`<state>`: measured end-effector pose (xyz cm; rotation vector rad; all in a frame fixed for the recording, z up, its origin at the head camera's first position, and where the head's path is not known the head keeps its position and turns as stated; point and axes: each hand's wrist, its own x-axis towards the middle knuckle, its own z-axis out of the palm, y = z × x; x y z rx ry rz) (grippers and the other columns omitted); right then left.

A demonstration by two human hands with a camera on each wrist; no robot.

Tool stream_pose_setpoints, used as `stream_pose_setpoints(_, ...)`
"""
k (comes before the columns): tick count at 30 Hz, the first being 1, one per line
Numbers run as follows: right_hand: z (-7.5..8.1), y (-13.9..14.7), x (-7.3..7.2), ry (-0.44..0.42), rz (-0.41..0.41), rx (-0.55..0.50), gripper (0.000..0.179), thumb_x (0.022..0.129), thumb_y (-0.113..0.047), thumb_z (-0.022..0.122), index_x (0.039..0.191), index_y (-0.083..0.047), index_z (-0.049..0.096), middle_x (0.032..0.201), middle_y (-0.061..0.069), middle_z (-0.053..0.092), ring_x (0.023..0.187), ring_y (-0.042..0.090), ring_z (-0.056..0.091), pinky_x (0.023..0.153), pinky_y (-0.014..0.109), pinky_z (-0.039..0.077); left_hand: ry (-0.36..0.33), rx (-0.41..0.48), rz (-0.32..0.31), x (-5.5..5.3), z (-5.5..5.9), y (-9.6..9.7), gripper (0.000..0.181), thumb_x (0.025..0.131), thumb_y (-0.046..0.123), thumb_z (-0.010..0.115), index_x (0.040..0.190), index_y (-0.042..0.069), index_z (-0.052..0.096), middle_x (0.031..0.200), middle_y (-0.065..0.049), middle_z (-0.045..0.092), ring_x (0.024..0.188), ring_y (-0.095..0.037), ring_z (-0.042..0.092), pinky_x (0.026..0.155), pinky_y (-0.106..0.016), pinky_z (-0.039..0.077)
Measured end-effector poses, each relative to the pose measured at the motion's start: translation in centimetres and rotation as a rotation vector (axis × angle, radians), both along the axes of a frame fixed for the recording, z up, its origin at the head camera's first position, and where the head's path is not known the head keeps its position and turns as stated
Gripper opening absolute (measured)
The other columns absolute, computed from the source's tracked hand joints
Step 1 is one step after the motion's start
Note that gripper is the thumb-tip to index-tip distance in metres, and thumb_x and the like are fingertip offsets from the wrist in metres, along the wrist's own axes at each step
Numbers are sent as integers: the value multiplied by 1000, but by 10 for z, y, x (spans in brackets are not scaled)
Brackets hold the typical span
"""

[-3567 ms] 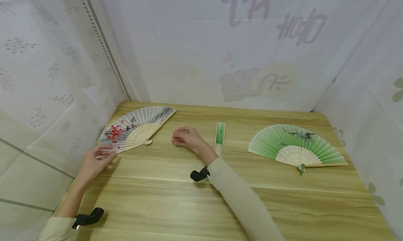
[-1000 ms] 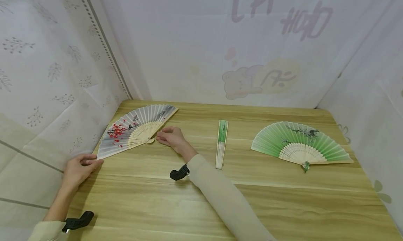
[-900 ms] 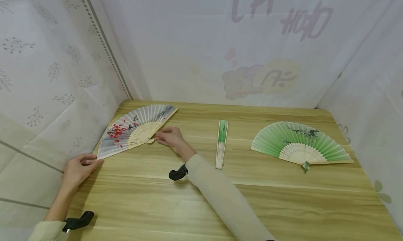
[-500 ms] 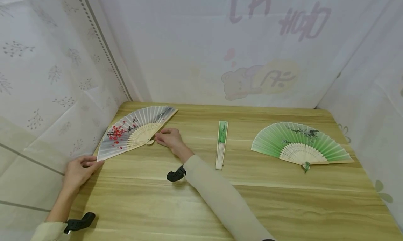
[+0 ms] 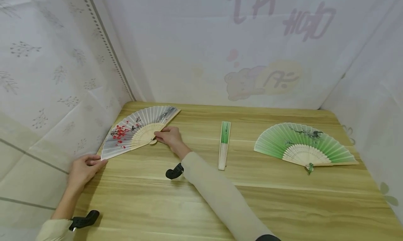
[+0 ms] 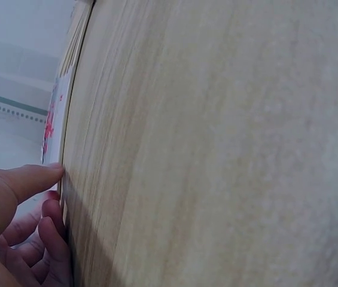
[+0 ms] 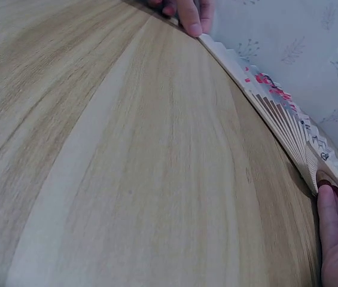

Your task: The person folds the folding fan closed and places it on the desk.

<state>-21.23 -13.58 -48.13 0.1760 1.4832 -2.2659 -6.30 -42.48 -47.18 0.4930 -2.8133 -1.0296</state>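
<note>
An unfolded white-and-grey folding fan [image 5: 140,128] with red blossoms lies at the far left of the table. At its lower left corner my left hand [image 5: 82,170] pinches the end of the outer rib. In the left wrist view, the thumb [image 6: 34,179] lies on the fan's edge and the fingers are curled below. My right hand [image 5: 171,139] grips the opposite outer rib close to the pivot. The right wrist view shows the right fingers [image 7: 331,224] under the fan's pivot end, with the thumb partly cut off by the frame.
A folded green fan [image 5: 224,144] lies mid-table, right of my right hand. Further right, an unfolded green fan [image 5: 303,144] with a green tassel lies near the right edge. Printed cloth walls [image 5: 189,52] enclose the wooden table [image 5: 283,202] at back and sides.
My right hand has moved left from mid-table to the fan's pivot end and taken hold of the outer rib. My left hand has come down to the fan's lower left corner.
</note>
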Motion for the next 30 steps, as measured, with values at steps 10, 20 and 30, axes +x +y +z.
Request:
stream_pose_setpoints(10,5,-7,4,-3,-76,117,15,87,12,75,99,11,66,85,15,67,84,32,73,77,36,60,-11,-38,11,1,2,5,46,93,29,77,111,-12,67,79,-6,69,63,-3,53,55,-25,42)
stream_pose_setpoints(20,3,-8,5,-56,-99,74,10,88,12,73,91,5,67,88,16,67,82,32,73,71,32,61,42,-96,-75,4,1,-2,31,93,25,77,96,-6,72,76,-4,66,65,-3,51,58,-24,40)
stream_pose_setpoints(30,1,-3,3,-67,-111,38,12,87,13,73,90,4,66,90,17,67,78,28,72,71,31,60,103,-71,-173,3,0,-3,24,94,16,76,91,-7,70,74,-5,64,65,-3,52,58,-19,40)
